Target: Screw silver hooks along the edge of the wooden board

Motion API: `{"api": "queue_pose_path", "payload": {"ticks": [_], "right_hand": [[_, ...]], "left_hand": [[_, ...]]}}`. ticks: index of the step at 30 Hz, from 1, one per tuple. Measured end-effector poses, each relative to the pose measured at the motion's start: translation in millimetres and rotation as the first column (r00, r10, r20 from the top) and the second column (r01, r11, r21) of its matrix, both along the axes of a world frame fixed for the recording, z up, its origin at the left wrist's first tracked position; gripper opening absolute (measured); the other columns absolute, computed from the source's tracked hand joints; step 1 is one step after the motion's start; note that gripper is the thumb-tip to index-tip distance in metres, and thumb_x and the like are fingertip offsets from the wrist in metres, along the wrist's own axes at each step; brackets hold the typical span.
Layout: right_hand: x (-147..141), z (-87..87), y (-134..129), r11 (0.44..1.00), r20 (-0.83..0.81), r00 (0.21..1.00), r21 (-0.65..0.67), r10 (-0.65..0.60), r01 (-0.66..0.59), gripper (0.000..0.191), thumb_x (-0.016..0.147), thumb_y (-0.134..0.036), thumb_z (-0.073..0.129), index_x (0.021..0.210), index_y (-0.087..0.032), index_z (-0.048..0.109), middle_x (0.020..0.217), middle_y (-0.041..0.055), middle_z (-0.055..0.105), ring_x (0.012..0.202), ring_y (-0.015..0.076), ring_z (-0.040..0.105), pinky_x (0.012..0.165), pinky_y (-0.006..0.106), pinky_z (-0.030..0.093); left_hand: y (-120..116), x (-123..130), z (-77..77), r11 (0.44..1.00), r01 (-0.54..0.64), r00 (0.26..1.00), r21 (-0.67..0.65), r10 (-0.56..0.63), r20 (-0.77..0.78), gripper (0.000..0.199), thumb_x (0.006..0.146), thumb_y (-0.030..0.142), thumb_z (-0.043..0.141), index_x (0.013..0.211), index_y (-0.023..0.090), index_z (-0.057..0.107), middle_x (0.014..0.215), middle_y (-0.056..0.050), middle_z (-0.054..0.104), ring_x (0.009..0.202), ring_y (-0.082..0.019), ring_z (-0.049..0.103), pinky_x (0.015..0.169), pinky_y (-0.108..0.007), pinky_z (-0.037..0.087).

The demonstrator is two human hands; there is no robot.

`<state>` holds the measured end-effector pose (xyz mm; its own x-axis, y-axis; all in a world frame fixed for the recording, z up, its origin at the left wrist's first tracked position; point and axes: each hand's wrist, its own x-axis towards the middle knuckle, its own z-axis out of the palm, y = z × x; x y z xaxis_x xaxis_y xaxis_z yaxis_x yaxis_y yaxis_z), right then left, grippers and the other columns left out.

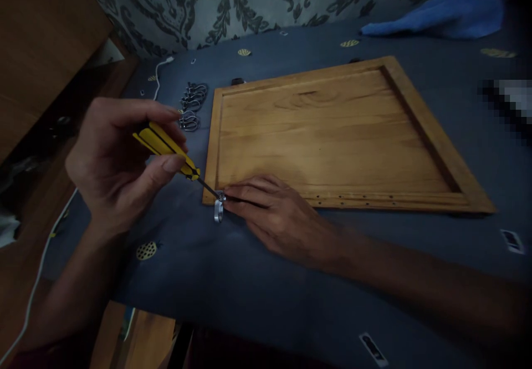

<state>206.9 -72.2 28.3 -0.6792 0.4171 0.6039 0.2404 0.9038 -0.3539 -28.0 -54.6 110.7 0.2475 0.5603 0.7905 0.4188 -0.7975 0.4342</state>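
My left hand [124,158] grips the yellow and black handle of a screwdriver [168,146] between thumb and fingers. Its tip meets a small metal hook [218,209] at the near left corner of a framed wooden board [324,136]. Against that same corner, the fingertips of my right hand [278,219] are pressed together beside the hook's base; whatever they pinch is too small to make out. A row of small holes runs along the board's near edge, right of my fingers.
Several metal hooks [193,103] lie in a cluster beyond the board's left side. A blue cloth [440,17] rests at the back right. A white cable [157,78] runs down the left. The dark blue cloth surface [257,302] ends near me, above wooden pieces.
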Motion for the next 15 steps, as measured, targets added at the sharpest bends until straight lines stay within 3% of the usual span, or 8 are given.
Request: {"api": "queue_pose_path", "payload": {"ticks": [5,9,15], "right_hand": [[-0.7,-1.5,0.5,1.000,0.000,1.000,0.014,-0.005,0.005,0.028,0.103,-0.010,0.048,0.117,-0.010,0.073,0.122,0.0136,0.076,0.113,0.0254,0.069,0.098,0.045,0.059],[0.0,-1.6,0.8,1.000,0.000,1.000,0.013,0.009,-0.009,0.027,0.101,-0.009,0.051,0.117,-0.006,0.072,0.121,0.0148,0.075,0.114,0.0268,0.069,0.099,0.045,0.058],[-0.3,-1.8,0.6,1.000,0.015,1.000,-0.005,0.000,0.000,0.029,0.102,-0.010,0.049,0.116,-0.014,0.074,0.123,0.0124,0.075,0.115,0.0252,0.068,0.099,0.046,0.057]], "left_hand": [[-1.2,-2.3,0.9,0.999,-0.024,0.999,0.027,0.025,-0.030,0.035,0.083,0.028,0.085,0.117,0.031,0.077,0.095,-0.004,0.073,0.072,-0.021,0.068,0.060,-0.040,0.061],[-4.5,-0.9,1.4,0.997,0.011,0.999,-0.078,-0.008,0.032,0.043,0.080,0.022,0.086,0.121,0.030,0.075,0.093,-0.003,0.070,0.074,-0.021,0.072,0.059,-0.038,0.062],[0.3,-2.0,-3.8,0.999,0.023,0.998,-0.039,-0.021,0.061,0.034,0.085,0.036,0.083,0.118,0.029,0.077,0.086,-0.002,0.070,0.072,-0.021,0.071,0.059,-0.039,0.063]]}}
